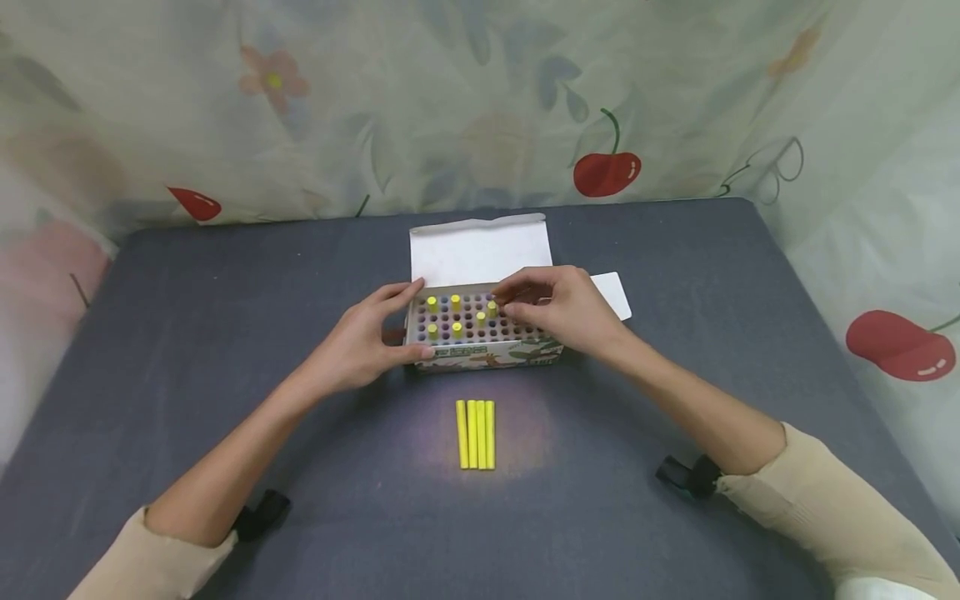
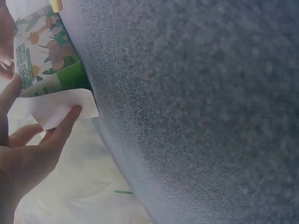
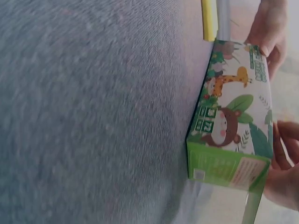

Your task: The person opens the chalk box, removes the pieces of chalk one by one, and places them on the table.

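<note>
A cardboard box point(image 1: 487, 358) printed with cartoon animals stands on the table, its white lid point(image 1: 480, 254) folded back. Inside, a grid of holes holds several upright yellow sticks point(image 1: 457, 330). My left hand point(image 1: 360, 337) grips the box's left end, thumb at the front edge and fingers toward the back. In the left wrist view, its fingers lie against a white side flap point(image 2: 63, 107). Over the right half of the grid, my right hand point(image 1: 562, 308) has thumb and fingertips bent together at a yellow stick point(image 1: 492, 309), pinching it by its upper end.
Several more yellow sticks point(image 1: 476, 435) lie side by side in front of the box. Another white flap point(image 1: 613, 293) sticks out at the box's right end. Dark grey cloth covers the table point(image 1: 360, 517). Behind it hangs a curtain point(image 1: 420, 108) with cherries and flowers.
</note>
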Demonstrator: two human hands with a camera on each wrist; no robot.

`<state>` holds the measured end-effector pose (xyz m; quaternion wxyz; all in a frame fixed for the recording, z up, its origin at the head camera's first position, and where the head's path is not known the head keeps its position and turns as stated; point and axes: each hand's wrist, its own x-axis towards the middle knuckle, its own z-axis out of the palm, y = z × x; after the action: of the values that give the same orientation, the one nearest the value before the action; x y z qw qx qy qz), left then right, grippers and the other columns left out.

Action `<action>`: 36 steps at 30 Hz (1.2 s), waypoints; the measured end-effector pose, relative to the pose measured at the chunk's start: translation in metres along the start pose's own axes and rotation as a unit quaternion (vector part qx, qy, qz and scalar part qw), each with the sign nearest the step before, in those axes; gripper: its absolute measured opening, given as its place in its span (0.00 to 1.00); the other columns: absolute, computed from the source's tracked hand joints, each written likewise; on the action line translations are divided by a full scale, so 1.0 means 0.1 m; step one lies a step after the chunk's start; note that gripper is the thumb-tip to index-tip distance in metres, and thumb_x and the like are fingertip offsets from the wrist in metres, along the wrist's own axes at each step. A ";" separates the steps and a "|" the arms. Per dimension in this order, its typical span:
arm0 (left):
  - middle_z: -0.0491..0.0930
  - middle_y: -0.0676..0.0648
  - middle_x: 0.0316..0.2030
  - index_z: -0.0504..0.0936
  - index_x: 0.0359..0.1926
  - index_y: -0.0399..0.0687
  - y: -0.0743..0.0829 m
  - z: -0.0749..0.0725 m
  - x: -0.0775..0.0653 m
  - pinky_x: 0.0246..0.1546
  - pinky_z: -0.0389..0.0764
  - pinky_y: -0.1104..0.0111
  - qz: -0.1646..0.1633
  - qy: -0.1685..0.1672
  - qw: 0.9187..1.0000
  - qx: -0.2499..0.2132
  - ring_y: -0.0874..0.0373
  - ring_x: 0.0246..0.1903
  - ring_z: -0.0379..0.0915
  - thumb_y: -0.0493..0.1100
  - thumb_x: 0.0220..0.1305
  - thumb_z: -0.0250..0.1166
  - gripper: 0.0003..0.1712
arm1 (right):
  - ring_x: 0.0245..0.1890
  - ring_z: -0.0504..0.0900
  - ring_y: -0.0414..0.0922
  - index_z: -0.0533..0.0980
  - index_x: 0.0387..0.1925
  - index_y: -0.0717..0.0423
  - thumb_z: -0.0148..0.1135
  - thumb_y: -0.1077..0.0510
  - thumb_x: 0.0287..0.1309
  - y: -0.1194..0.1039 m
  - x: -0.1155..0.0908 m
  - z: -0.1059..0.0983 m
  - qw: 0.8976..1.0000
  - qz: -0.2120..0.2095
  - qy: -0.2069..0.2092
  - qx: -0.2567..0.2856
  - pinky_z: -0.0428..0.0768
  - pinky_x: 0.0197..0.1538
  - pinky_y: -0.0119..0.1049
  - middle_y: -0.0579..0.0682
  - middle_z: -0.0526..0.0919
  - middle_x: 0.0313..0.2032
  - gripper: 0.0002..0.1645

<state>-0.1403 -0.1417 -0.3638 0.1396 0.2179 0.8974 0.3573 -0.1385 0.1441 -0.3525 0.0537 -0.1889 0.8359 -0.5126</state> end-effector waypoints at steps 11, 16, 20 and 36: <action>0.52 0.39 0.74 0.51 0.79 0.54 0.00 0.00 0.01 0.48 0.85 0.56 0.000 -0.001 1.000 -0.003 0.39 0.55 0.77 0.45 0.61 0.73 0.53 | 0.40 0.86 0.38 0.85 0.46 0.53 0.66 0.64 0.61 -0.01 0.09 0.03 0.997 0.021 -0.001 -0.071 0.84 0.43 0.37 0.45 0.87 0.41 0.12; 0.52 0.38 0.75 0.52 0.79 0.54 -0.01 0.00 0.01 0.47 0.85 0.55 0.001 0.001 1.000 0.001 0.39 0.55 0.78 0.45 0.60 0.74 0.53 | 0.40 0.86 0.38 0.86 0.48 0.51 0.67 0.62 0.61 -0.03 0.13 0.02 0.993 0.050 -0.034 -0.100 0.83 0.43 0.38 0.44 0.88 0.40 0.13; 0.52 0.38 0.75 0.52 0.79 0.55 -0.01 0.00 0.00 0.46 0.85 0.55 -0.002 0.003 1.000 0.008 0.39 0.54 0.78 0.46 0.60 0.74 0.53 | 0.39 0.86 0.38 0.86 0.49 0.50 0.70 0.60 0.59 -0.04 0.18 0.02 0.988 0.054 -0.055 -0.132 0.81 0.40 0.37 0.43 0.89 0.40 0.15; 0.52 0.39 0.75 0.52 0.79 0.56 -0.03 0.01 0.01 0.45 0.85 0.55 -0.004 0.004 1.000 0.008 0.40 0.53 0.79 0.46 0.60 0.74 0.53 | 0.28 0.81 0.37 0.89 0.41 0.49 0.73 0.55 0.58 -0.03 0.22 0.12 0.977 0.042 -0.031 -0.205 0.73 0.29 0.33 0.43 0.89 0.36 0.09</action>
<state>-0.1413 -0.1427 -0.3663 0.1353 0.2136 0.9020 0.3501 -0.1548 0.1251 -0.3530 0.0608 -0.1766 0.9282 -0.3218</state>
